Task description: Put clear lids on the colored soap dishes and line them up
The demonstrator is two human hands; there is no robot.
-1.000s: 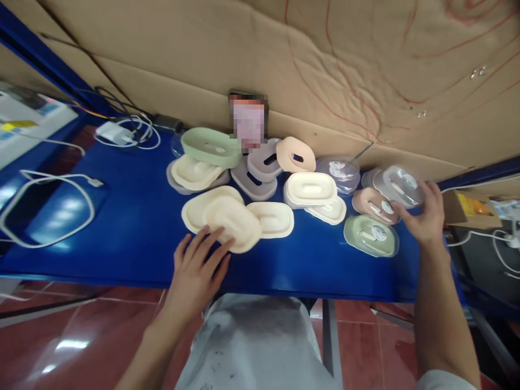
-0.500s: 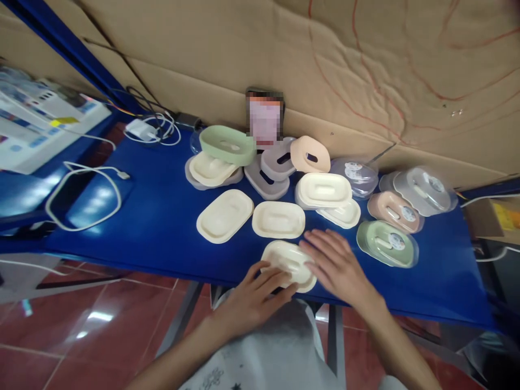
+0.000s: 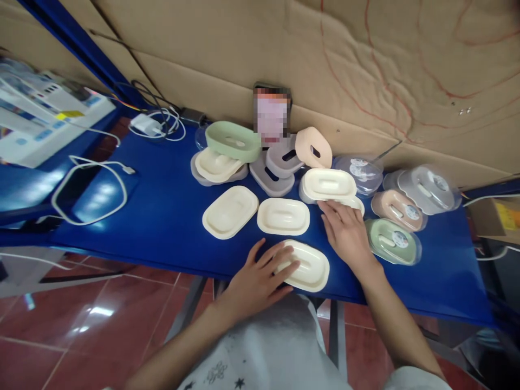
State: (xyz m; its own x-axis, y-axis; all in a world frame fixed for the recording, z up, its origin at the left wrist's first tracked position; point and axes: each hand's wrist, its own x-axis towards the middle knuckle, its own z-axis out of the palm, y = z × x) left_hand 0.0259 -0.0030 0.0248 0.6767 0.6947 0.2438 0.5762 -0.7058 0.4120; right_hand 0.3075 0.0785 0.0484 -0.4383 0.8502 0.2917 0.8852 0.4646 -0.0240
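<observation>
A cream oval plastic lid (image 3: 312, 268) lies at the table's front edge, and my left hand (image 3: 264, 273) rests on its left end with fingers spread. Farther right, my right hand (image 3: 347, 230) reaches over another cream lid (image 3: 357, 205), which it partly hides; its fingers are stretched out. Just behind those fingers is a cream lid on top of a pale box (image 3: 329, 185). Two more cream pieces lie flat in the middle, one oblong (image 3: 283, 216) and one slanted (image 3: 231, 212).
Green (image 3: 232, 141), grey (image 3: 272, 177) and peach (image 3: 312, 148) oval pieces stand at the back. Clear-wrapped boxes, one green (image 3: 392, 241), line the right side. A phone-like device (image 3: 272, 114), its screen blurred, leans on the cardboard wall. A white cable (image 3: 91, 189) lies left.
My right hand has left the front lid and moved up and right to the lids behind. The front lid has shifted slightly right, with my left hand still on it.
</observation>
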